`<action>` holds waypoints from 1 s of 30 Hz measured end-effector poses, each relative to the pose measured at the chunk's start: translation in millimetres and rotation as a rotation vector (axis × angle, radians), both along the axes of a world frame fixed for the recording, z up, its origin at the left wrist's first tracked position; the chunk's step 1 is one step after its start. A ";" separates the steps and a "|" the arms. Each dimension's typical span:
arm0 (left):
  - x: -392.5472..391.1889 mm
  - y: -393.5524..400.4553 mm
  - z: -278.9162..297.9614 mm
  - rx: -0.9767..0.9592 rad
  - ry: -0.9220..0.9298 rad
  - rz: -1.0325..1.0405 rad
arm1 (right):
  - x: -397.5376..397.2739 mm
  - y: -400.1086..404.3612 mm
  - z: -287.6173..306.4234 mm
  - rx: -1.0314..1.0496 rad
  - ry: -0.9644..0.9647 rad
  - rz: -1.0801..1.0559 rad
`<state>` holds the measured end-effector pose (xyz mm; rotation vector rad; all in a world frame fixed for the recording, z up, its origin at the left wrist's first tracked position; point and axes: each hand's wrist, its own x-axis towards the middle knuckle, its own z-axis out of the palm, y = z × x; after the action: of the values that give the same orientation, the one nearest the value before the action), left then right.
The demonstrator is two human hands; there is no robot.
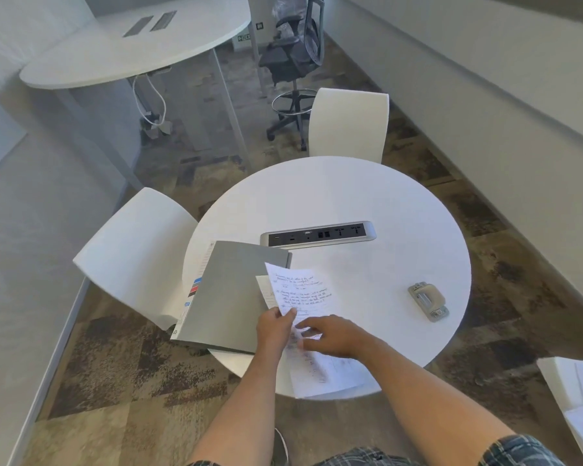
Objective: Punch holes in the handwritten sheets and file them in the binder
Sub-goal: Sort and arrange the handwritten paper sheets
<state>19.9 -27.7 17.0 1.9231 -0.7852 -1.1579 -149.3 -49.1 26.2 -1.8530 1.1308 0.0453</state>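
Landmark: the round white table (334, 196).

Grey binder (231, 294) lies closed and flat on the left part of the table, its near left corner hanging past the table edge. Coloured labels show on its spine side, towards the white chair (132, 257) just left of the table.

Left hand (275, 327) sits over the near edge of the table, just right of the binder's near right corner. Thumb and fingers are curled round the lower left edge of a handwritten sheet (298, 290), pinching it. The sheet is lifted at a tilt, its top corner over the binder's right edge. A second pale sheet edge peeks out behind it, beside the binder; what it is I cannot tell.

Right hand (334, 334) is just right of the left hand, palm down, fingers nearly straight and pointing left. The fingertips (303, 331) are blurred and lie on the paper; no grip shows. More handwritten sheets (327, 371) lie under this hand at the near edge of the table, partly overhanging it.

Power socket strip (317, 234) is set into the table centre, beyond the binder and sheets.

Hole punch (428, 301) rests on the right part of the table, well apart from both hands, untouched.
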 end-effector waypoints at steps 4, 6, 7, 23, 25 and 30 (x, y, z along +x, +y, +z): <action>4.2 -2.5 6.7 0.024 0.129 0.012 | -28.4 -5.8 0.1 0.004 -0.218 -0.344; 12.5 -3.9 11.0 0.015 0.229 0.010 | -44.3 -12.9 -5.6 -0.111 -0.255 -0.631; 16.6 -5.4 13.5 0.005 0.263 -0.006 | -52.4 -16.3 -6.8 -0.131 -0.284 -0.763; 20.8 -25.4 42.3 -0.190 0.607 -0.152 | -64.7 -49.4 32.1 0.432 -0.902 -0.791; 16.0 -26.1 47.5 -0.184 0.628 -0.210 | -61.3 -53.9 38.8 0.378 -0.842 -0.721; 15.5 -33.2 62.8 -0.237 0.480 -0.285 | -64.6 -66.1 58.4 0.200 -0.854 -0.652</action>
<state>35.4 -60.9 79.8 1.2919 -0.8951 -1.5435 -213.9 -115.2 84.6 -1.0517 0.9859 -0.8849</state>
